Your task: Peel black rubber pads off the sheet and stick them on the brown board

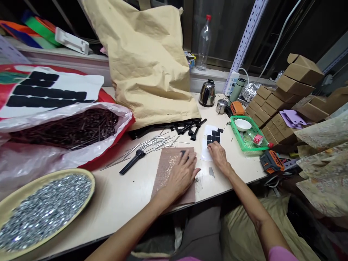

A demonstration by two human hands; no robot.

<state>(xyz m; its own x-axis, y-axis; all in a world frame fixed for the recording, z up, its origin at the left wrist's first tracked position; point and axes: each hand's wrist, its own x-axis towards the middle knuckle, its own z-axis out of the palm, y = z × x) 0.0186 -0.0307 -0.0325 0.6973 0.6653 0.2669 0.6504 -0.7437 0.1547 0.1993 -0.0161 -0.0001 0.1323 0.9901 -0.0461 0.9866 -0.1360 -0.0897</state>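
Left hand: we see the left hand [181, 173] spread out, not closed around anything, with its fingers over a small black part [186, 154]; maybe that stops it sliding.
Board: the brown board [163, 177] lies at the front edge of the tabletop [114, 195], likely so we can lean on it.
Right hand: the right hand [217, 154] has its fingertips bent down on the sheet; we cannot tell if they pinch a pad.
Sheet: the white sheet [206, 155] of black pads [214, 139] lies flat, just right of the board, we think for easy reach.
Rods: the thin rods [152, 144] lie loose behind the board.
Bowl: the bowl [92, 183] at the front left corner seems to keep shiny bits [51, 206] together.
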